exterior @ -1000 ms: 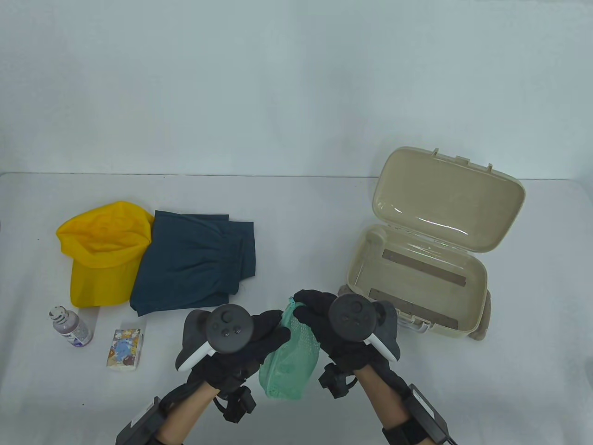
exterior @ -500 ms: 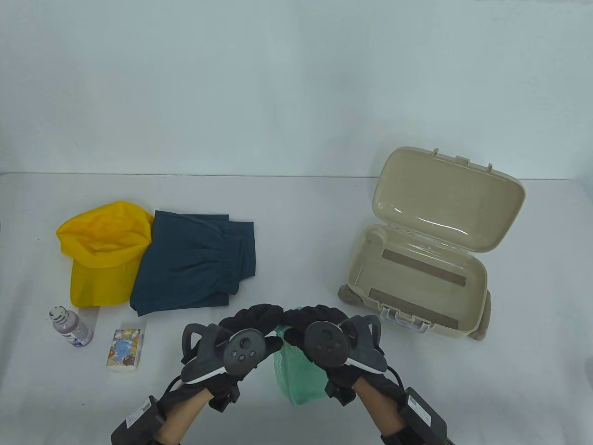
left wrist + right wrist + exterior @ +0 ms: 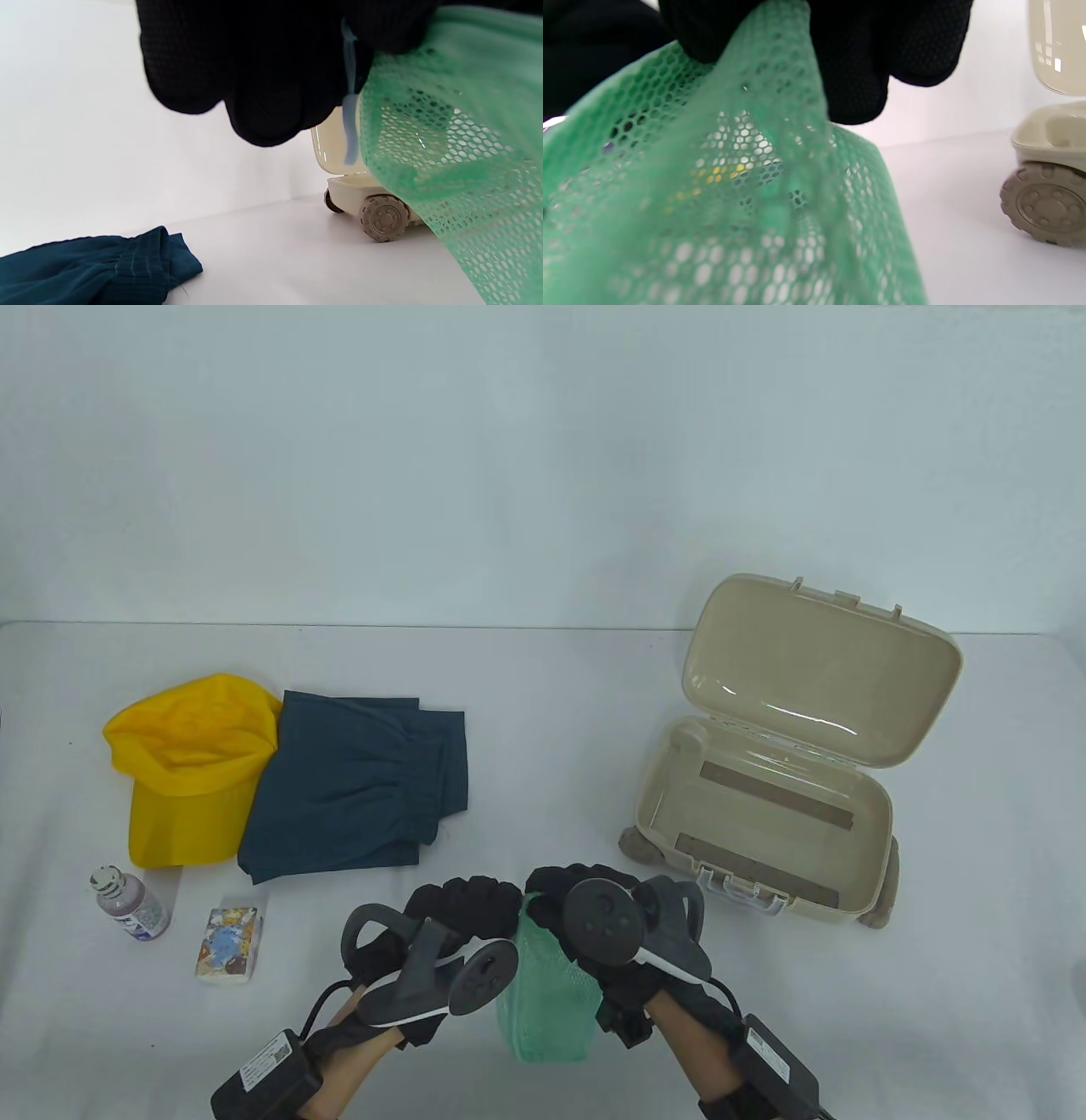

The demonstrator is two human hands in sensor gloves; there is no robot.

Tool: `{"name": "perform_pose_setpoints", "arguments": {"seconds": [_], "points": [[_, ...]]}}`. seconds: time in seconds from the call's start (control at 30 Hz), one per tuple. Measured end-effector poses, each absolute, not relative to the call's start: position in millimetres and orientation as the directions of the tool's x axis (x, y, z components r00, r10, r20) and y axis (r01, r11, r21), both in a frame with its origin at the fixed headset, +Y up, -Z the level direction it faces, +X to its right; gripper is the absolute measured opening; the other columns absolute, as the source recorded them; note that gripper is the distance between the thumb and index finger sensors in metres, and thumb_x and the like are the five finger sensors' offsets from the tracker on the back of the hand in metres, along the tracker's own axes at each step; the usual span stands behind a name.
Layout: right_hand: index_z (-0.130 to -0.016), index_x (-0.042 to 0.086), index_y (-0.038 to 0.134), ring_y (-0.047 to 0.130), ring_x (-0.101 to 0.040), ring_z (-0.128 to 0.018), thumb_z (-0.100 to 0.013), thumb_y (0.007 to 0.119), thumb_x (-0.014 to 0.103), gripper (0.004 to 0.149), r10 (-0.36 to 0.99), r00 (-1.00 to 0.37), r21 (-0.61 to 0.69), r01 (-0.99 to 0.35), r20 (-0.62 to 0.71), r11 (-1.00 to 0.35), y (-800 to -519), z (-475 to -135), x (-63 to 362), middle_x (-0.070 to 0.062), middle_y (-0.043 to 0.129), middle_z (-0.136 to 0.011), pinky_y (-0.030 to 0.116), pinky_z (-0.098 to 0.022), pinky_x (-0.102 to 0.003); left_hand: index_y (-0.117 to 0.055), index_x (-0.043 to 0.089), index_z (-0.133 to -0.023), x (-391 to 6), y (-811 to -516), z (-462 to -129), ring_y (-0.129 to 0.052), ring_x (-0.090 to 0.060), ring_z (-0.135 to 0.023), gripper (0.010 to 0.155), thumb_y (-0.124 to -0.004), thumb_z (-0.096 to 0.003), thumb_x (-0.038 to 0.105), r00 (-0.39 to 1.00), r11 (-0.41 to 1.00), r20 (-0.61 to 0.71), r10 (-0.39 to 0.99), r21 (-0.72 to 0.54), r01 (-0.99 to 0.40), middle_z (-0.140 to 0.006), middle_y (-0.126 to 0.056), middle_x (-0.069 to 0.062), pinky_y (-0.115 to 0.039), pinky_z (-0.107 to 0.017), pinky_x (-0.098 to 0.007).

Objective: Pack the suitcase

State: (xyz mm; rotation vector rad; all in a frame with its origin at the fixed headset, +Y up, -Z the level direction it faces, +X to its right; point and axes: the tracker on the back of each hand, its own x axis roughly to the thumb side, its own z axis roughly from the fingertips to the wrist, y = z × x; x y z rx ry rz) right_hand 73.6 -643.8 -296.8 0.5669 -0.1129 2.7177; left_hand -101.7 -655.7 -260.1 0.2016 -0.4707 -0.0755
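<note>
While the green mesh bag (image 3: 543, 997) is held up at the lower centre of the table view, its top edge is pinched on one side by the curled fingers of the left hand (image 3: 454, 925) and on the other by those of the right hand (image 3: 594, 929), knuckles raised and nearly touching. In the right wrist view the mesh is seen gathered under the fingertips (image 3: 857, 84). Compared with half a second ago, the left hand is seen rolled further, its tracker tipped down, and the bag hangs a little lower. The open beige suitcase (image 3: 764, 814) is left at the right, well apart from the hands.
</note>
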Motion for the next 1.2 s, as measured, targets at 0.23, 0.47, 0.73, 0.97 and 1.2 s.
{"name": "perform_pose_setpoints", "arguments": {"seconds": [0.23,0.47,0.73,0.97,1.2], "points": [[-0.085,0.019,0.082,0.101,-0.015,-0.054,-0.049,0.073,0.044,0.045,0.494,-0.848,0.011,-0.501,0.195,-0.865,-649,-321,115,0.002,0.098,-0.065,0.085,-0.052,-0.044,-0.079,0.029,-0.088,-96,-656,-251,-0.102,-0.015,-0.062,0.042,-0.067,-0.0497,0.042,0.864,0.954,0.447,-0.231,0.279,0.111,-0.084,-0.091,0.002,-0.086,-0.05,-0.037],[-0.085,0.016,0.082,0.102,-0.014,-0.05,-0.05,0.072,0.043,0.046,0.594,-0.804,0.0,-0.594,-0.001,-0.804,-662,-342,150,0.001,0.099,-0.063,0.087,-0.048,-0.042,-0.079,0.029,-0.088,-92,-655,-245,-0.102,-0.015,-0.062,0.042,-0.067,-0.0497,0.042,0.849,0.948,0.456,-0.265,0.282,0.144,-0.084,-0.091,0.002,-0.086,-0.05,-0.037],[-0.086,0.016,0.081,0.101,-0.014,-0.051,-0.05,0.072,0.043,0.046,0.653,-0.756,-0.017,-0.653,-0.052,-0.757,-666,-346,163,0.001,0.099,-0.064,0.086,-0.049,-0.042,-0.08,0.029,-0.089,-95,-655,-248,-0.102,-0.016,-0.064,0.044,-0.068,-0.0491,0.043,0.857,0.964,0.458,-0.237,0.223,0.147,-0.086,-0.091,0.002,-0.086,-0.051,-0.038],[-0.09,0.026,0.076,0.098,-0.014,-0.063,-0.05,0.07,0.045,0.046,0.61,-0.769,-0.003,-0.622,0.191,-0.783,-651,-333,139,0.005,0.094,-0.073,0.082,-0.059,-0.043,-0.068,0.026,-0.101,-119,-649,-259,-0.097,-0.02,-0.078,0.063,-0.064,-0.0461,0.056,0.911,0.989,0.412,0.03,0.117,-0.086,-0.099,-0.082,-0.002,-0.083,-0.057,-0.041],[-0.091,0.031,0.073,0.096,-0.014,-0.072,-0.048,0.07,0.046,0.045,0.52,-0.761,0.029,-0.554,0.389,-0.832,-646,-313,108,0.009,0.092,-0.079,0.078,-0.064,-0.044,-0.071,0.019,-0.101,-123,-660,-272,-0.099,-0.025,-0.074,0.073,-0.07,-0.0421,0.063,0.848,0.916,0.349,0.399,-0.182,-0.357,-0.096,-0.085,-0.008,-0.085,-0.052,-0.041]]}}
